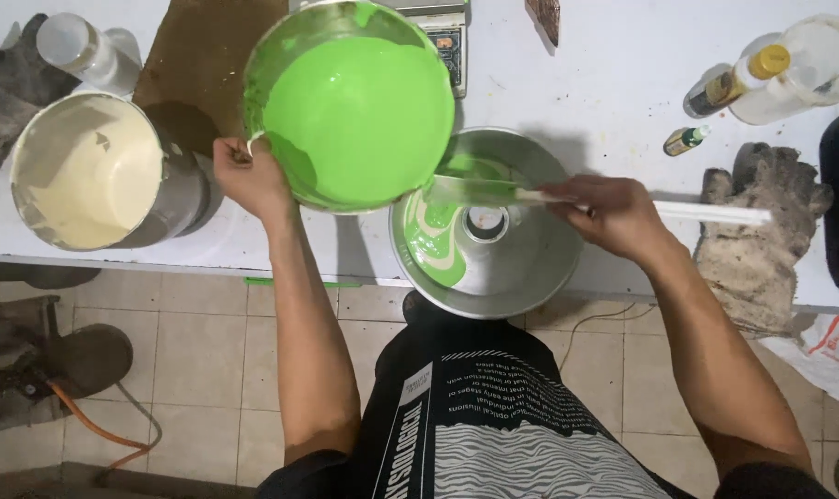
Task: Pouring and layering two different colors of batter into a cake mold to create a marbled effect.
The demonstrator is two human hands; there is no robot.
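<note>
On the table, centre: ring cake pan (530,268) is sitting at the near edge, already streaked green and cream inside
Left hand (248,176): fingers clamping the rim of the tilted bowl of green batter (359,115), hanging over the pan's far-left side
Right hand (613,214): fingers gripping a white spatula (521,194), blade touching the bowl's lip
Far left: pot of cream batter (91,171) is just sitting there
Right side: grubby work glove (761,240) is lying flat

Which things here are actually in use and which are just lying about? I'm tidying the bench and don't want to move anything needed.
In use:
left hand tilting the bowl of green batter
right hand with the white spatula
ring cake tin

Lying about:
bowl of cream batter
work gloves
small bottles
scale
</note>
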